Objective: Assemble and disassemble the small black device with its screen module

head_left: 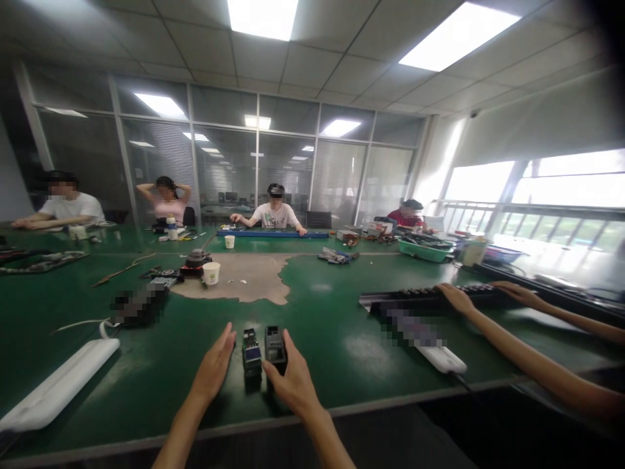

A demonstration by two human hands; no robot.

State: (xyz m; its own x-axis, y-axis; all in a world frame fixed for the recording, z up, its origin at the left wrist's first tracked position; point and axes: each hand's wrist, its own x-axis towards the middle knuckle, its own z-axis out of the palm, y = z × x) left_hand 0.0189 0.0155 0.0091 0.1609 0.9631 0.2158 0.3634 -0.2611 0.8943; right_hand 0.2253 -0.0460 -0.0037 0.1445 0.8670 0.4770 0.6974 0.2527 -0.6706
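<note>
Two small dark electronic modules stand side by side on the green table [342, 332] near its front edge. The left module [252, 354] has a blue face. The right module [275, 345] is black with a grey window. My left hand [215, 368] lies just left of the blue-faced module, fingers stretched and together, holding nothing. My right hand [291, 381] sits against the black module, thumb and fingers spread around its near and right sides.
A white power strip [58, 384] lies at the left. A co-worker's arms [512, 339] at the right reach onto a long black rail [439, 296]. A paper cup [211, 272] and tools sit mid-table. Several people sit at the far side.
</note>
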